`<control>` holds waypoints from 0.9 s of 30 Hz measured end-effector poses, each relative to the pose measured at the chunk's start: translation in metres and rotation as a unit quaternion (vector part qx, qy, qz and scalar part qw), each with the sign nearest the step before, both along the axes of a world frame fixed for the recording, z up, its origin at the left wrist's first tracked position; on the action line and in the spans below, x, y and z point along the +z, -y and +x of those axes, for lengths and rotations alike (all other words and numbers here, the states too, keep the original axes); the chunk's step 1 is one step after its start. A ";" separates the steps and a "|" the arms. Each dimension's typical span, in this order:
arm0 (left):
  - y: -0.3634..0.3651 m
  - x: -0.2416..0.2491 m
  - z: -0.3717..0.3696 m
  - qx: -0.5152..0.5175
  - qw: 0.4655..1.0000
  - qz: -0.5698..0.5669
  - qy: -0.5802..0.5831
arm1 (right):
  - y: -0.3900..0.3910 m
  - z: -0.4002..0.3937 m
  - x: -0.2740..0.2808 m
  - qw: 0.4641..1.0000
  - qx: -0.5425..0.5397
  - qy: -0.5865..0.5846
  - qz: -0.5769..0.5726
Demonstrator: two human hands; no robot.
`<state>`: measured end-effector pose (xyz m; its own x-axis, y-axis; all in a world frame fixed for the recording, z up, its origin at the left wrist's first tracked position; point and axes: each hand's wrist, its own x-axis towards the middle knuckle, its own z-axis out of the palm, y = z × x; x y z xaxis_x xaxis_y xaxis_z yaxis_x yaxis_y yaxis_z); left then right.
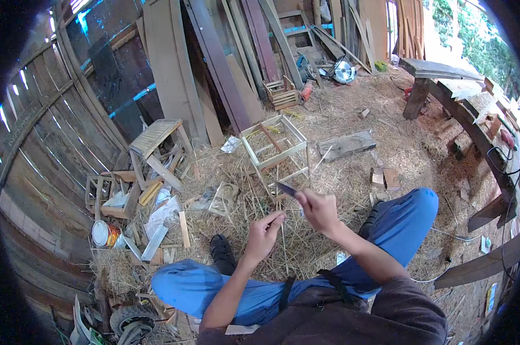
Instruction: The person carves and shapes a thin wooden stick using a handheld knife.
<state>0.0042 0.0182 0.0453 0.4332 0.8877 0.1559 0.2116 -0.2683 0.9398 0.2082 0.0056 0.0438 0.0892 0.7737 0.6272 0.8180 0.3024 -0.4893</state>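
Note:
My right hand (320, 215) is closed round the handle of a knife (287, 188), whose dark blade points up and to the left. Lower and to the left of it, my left hand (264, 233) is closed in a pinch, with fingertips pressed together. What sits in that pinch is too thin to make out against the straw. Just beyond both hands, a light wooden stick frame (278, 156), open like a small stool's skeleton, stands on the littered ground. The knife's tip lies in front of its lower part in the view.
Straw and shavings cover the ground (340, 172). A slatted wooden stool (155, 138) and a paint can (105, 234) are at left. Planks (214, 63) lean at the back, near a circular saw (341, 72). A workbench (478, 115) with cables runs along the right.

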 end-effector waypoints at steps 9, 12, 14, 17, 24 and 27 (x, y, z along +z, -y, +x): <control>0.003 0.009 0.003 -0.003 1.000 -0.012 -0.011 | 0.001 0.000 -0.004 0.999 -0.016 -0.019 0.038; 0.001 0.010 -0.002 0.003 0.999 -0.028 -0.037 | -0.002 -0.002 -0.001 1.000 -0.005 -0.028 -0.004; 0.000 0.002 0.000 0.000 1.000 0.012 -0.003 | -0.010 0.010 0.005 0.995 -0.065 -0.075 0.004; 0.003 0.007 0.001 -0.006 0.999 0.025 -0.040 | -0.012 0.020 0.000 0.993 -0.102 -0.066 0.013; 0.000 -0.001 -0.002 0.009 1.000 -0.014 -0.006 | -0.006 0.003 0.008 0.996 -0.042 -0.054 0.058; 0.006 0.010 0.001 0.002 1.000 0.017 -0.016 | -0.015 0.030 0.013 0.988 -0.131 -0.087 0.007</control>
<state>0.0053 0.0119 0.0551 0.4342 0.8843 0.1718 0.2420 -0.2982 0.9233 0.2383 0.0211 0.0565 0.3926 0.7016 0.5946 0.7732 0.0982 -0.6265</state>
